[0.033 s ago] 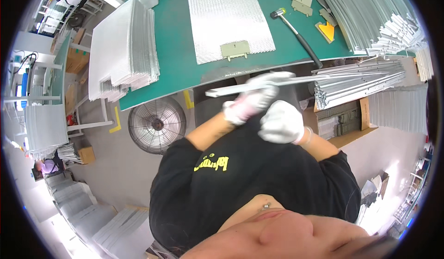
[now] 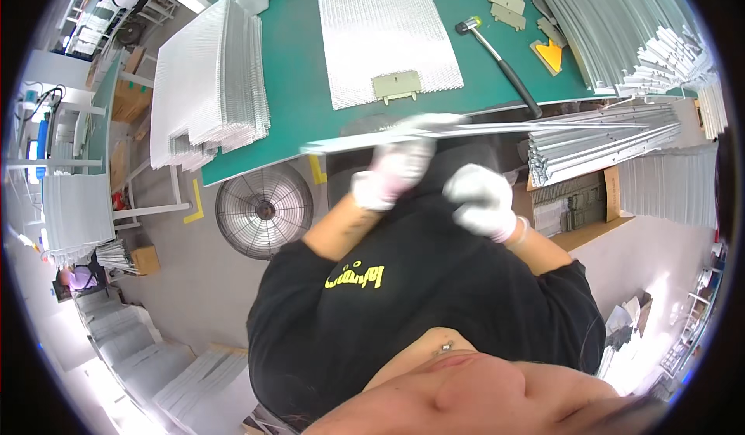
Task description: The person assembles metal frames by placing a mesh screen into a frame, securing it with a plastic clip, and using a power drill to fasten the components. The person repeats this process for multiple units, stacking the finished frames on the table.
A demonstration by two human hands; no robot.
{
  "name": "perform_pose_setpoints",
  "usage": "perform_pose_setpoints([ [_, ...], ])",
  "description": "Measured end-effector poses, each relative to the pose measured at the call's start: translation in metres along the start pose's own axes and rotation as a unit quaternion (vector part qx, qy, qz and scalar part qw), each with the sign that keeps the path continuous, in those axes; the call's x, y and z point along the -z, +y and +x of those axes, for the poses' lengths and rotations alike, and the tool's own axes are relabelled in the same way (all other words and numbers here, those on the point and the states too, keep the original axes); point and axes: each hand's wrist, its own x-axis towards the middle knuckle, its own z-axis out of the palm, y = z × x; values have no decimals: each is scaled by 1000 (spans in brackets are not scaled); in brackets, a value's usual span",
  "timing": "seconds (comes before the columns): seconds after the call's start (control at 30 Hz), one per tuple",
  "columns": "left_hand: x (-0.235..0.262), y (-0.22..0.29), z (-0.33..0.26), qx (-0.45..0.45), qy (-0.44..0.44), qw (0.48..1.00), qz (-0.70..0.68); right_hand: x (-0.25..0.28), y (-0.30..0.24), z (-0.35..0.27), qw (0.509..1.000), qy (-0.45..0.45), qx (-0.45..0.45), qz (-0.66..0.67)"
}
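Green matting covers the work surface [image 2: 295, 70], with a stack of silvery mesh panels [image 2: 208, 86] at its left, one mesh sheet [image 2: 384, 35] carrying a small beige latch plate [image 2: 396, 86] in the middle, and a black-handled mallet [image 2: 497, 51] to the right. Just below the surface's near edge, the gloved left hand [image 2: 392, 173] has its grip clamped on a long thin metal strip [image 2: 481, 128], blurred with motion and reaching right toward a bundle of similar strips [image 2: 597, 140]. The gloved right hand [image 2: 481, 201] sits just beside it, fingers curled together, and I cannot tell whether it grasps anything.
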Motion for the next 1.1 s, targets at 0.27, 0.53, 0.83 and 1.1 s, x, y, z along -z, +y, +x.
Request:
perform_pose_setpoints([
  [0.27,166,115,-114,-168,252,948,95,171,10,-51,737,600,-82,300],
  [0.53,68,12,-105,89,143,986,-3,129,-75,79,856,339,81,382],
  [0.83,64,-2,-102,22,296,837,460,66,135,161,865,309,-199,342],
  [1.1,-26,-72,-55,349,172,811,-437,12,62,72,953,72,-293,27],
])
